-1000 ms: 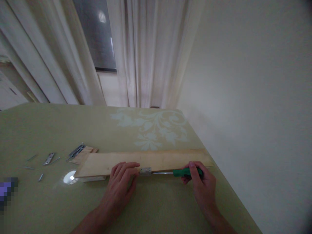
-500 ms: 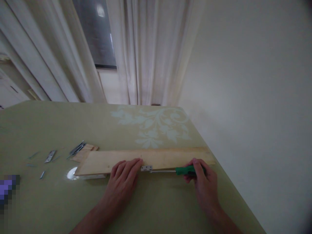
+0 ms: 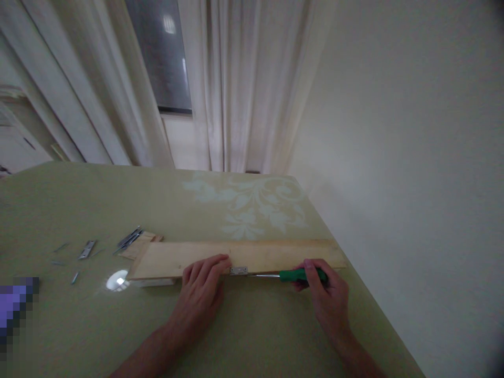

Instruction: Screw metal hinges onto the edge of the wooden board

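Note:
A long pale wooden board [image 3: 283, 254] lies across the table in front of me. My left hand [image 3: 205, 278] grips its near edge, fingers bent over the top and thumb hidden from sight. Just right of those fingertips a small silver hinge [image 3: 238, 270] with holes sits at the board's near edge. My right hand [image 3: 325, 286] is closed around the green handle of a screwdriver [image 3: 297, 275]. The screwdriver lies nearly level along the board's edge, its shaft pointing left and its tip at the hinge; the exact contact is too small to make out.
Left of the board, a small wood piece [image 3: 137, 245] lies beside several metal rods [image 3: 129, 239]. Another hinge [image 3: 87, 249] and loose screws [image 3: 74, 277] are scattered farther left. A pixelated purple patch [image 3: 16, 302] covers the left edge. A wall [image 3: 413, 184] borders the green table [image 3: 252, 336] on the right.
The view has shifted slightly. The screwdriver and my right hand sit a little farther left, closer to the hinge. Both hands keep their hold.

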Demonstrator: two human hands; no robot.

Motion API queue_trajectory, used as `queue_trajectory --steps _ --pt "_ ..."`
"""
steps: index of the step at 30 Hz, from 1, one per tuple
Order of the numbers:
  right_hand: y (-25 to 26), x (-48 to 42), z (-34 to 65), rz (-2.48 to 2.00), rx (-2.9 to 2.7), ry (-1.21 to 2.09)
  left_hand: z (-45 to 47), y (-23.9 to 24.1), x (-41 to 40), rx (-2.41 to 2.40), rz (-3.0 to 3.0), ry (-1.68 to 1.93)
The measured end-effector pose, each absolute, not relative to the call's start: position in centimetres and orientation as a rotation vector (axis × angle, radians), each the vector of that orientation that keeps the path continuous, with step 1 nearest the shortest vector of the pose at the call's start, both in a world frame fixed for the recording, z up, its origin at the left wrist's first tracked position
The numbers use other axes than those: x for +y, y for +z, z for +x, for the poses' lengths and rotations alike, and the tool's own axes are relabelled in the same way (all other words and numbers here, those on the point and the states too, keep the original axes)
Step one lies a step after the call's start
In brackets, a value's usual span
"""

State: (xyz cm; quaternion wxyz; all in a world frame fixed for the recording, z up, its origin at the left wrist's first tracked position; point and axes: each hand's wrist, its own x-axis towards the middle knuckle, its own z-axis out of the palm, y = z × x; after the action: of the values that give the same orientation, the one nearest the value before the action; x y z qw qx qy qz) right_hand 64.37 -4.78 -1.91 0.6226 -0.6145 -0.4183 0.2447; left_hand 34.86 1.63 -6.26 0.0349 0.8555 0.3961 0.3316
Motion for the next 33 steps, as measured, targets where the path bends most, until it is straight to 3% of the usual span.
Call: queue_trajectory --steps 4,11,17,23,29,33 --pt "-2.0 -4.5 64.3 -1.294 -0.827 0.749 35.1 -6.6 1.7 1.263 2.694 1.026" --pt "-1.3 -5.3 64.1 -1.421 -0.974 0.467 35.0 -6.6 1.7 1.267 2.705 1.041" --pt "-1.6 -5.1 63.4 -1.283 -0.919 0.763 34.8 -6.7 1.9 1.261 2.713 1.026" --pt "-1.0 -5.4 64.2 -1.433 -0.998 0.401 34.6 -6.7 2.0 1.247 2.721 1.055" --pt "-1.6 -5.2 63.5 -1.316 -1.005 0.832 34.7 -6.9 1.8 1.264 2.707 1.027" --pt "-1.4 -4.9 63.8 -1.337 -0.992 0.751 34.8 -7.0 1.7 1.271 2.699 1.034"
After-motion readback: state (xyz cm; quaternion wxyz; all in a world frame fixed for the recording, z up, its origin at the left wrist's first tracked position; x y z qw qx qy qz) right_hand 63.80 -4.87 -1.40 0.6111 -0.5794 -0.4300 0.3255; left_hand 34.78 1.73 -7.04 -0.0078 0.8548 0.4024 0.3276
